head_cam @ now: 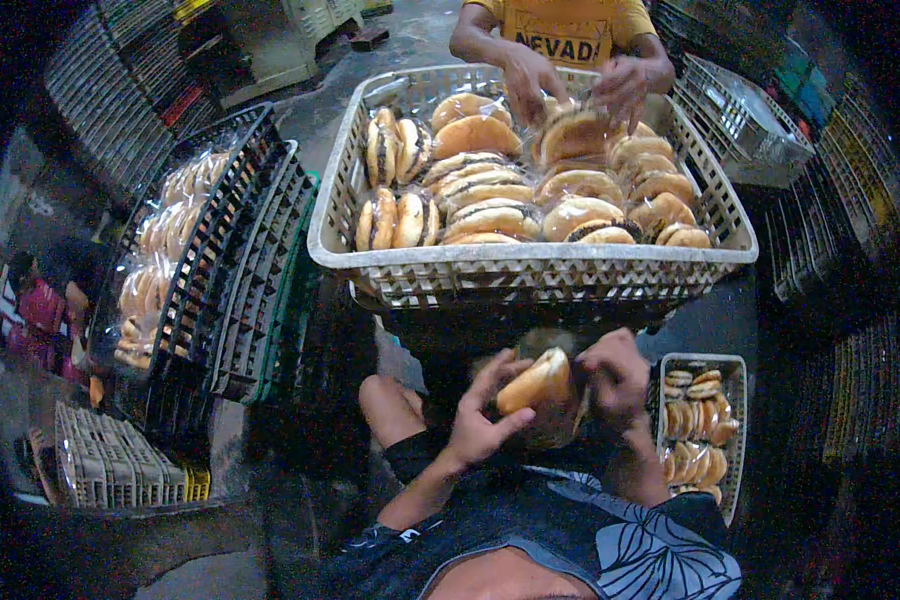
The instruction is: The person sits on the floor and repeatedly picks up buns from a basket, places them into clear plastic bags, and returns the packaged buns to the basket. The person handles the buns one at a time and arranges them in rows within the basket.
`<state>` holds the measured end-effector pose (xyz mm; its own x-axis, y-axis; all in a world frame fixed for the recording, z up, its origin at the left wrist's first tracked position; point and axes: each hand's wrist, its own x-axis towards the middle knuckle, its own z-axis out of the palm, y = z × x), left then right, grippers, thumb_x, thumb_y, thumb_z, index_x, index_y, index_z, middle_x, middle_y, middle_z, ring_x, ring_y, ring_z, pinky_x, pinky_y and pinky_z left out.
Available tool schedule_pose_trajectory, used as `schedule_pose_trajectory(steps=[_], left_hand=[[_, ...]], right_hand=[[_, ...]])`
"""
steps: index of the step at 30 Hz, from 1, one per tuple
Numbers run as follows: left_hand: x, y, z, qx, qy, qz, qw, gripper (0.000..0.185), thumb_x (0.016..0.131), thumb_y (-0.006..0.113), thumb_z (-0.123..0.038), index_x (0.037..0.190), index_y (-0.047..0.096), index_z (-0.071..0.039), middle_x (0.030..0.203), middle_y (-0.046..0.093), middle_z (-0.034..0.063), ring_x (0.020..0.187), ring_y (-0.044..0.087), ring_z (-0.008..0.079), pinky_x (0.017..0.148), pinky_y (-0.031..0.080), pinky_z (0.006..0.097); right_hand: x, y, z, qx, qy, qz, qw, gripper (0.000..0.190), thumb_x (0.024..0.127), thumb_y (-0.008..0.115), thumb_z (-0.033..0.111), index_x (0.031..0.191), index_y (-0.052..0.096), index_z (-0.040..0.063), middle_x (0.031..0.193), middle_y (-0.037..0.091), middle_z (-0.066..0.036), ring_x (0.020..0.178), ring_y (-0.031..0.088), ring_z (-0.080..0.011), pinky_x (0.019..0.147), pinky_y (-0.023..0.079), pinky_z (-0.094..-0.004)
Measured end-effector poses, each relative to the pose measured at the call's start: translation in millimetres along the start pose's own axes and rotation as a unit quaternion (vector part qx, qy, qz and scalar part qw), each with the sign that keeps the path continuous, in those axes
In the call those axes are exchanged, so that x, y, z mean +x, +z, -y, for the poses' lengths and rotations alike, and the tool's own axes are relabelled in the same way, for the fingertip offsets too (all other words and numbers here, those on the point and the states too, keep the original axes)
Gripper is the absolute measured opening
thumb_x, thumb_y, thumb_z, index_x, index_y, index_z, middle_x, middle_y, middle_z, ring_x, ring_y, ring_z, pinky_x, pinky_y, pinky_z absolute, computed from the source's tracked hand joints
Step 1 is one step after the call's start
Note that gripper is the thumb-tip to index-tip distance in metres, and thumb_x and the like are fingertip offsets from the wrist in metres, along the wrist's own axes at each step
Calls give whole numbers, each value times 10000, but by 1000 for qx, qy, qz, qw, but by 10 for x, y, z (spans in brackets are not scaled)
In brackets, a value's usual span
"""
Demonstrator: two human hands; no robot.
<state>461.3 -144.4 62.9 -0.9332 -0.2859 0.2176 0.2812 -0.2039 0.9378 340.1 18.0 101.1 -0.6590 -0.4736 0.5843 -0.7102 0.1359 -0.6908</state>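
Observation:
In my left hand (491, 420) I hold a round, golden-brown filled bun (536, 382), tilted on its edge above my lap. What looks like clear plastic wrap around the bun's right side is blurred. My right hand (616, 371) is curled just right of the bun and smeared by motion; whether its fingers grip the wrap is unclear. Before me stands a white plastic crate (532, 259) of filled buns (487, 184) in clear bags, packed in rows, some upright and some leaning.
Across the crate, a co-worker's two hands (570, 86) handle bagged buns. A black crate (217, 202) of bagged buns tops a stack at left. A smaller-looking white crate (742, 442) of buns sits low at right. Stacked crates (112, 97) line the sides.

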Motion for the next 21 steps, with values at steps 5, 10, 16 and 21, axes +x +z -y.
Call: schedule_pose_trajectory(steps=[5,10,16,21], left_hand=[[120,-274,139,-22,-6,-11,1000,763,711,692,-119,1326,254,-14,1303,371,166,1197,379,260,1002,288,379],[380,-335,-241,-45,-125,209,969,581,743,662,-212,1224,428,14,1266,403,148,1140,415,223,964,307,333],[314,42,-210,-98,-103,-22,990,473,751,650,-108,1156,463,52,1178,499,142,1091,475,228,955,341,360],[335,-10,20,86,-42,-38,995,233,778,634,-123,960,583,14,901,595,74,862,554,158,813,421,284]], right_hand=[[-128,-26,-88,247,105,108,957,227,847,529,216,728,538,23,698,540,-40,696,514,-166,686,421,-308],[-20,278,-60,534,389,185,727,246,843,527,261,901,553,23,847,572,-46,785,536,-150,722,432,-274],[16,470,-262,348,316,131,873,268,795,611,245,965,581,41,875,608,-22,812,553,-110,742,443,-265],[158,314,11,187,202,125,953,147,791,597,108,889,587,0,826,596,-36,784,537,-108,748,422,-244]])
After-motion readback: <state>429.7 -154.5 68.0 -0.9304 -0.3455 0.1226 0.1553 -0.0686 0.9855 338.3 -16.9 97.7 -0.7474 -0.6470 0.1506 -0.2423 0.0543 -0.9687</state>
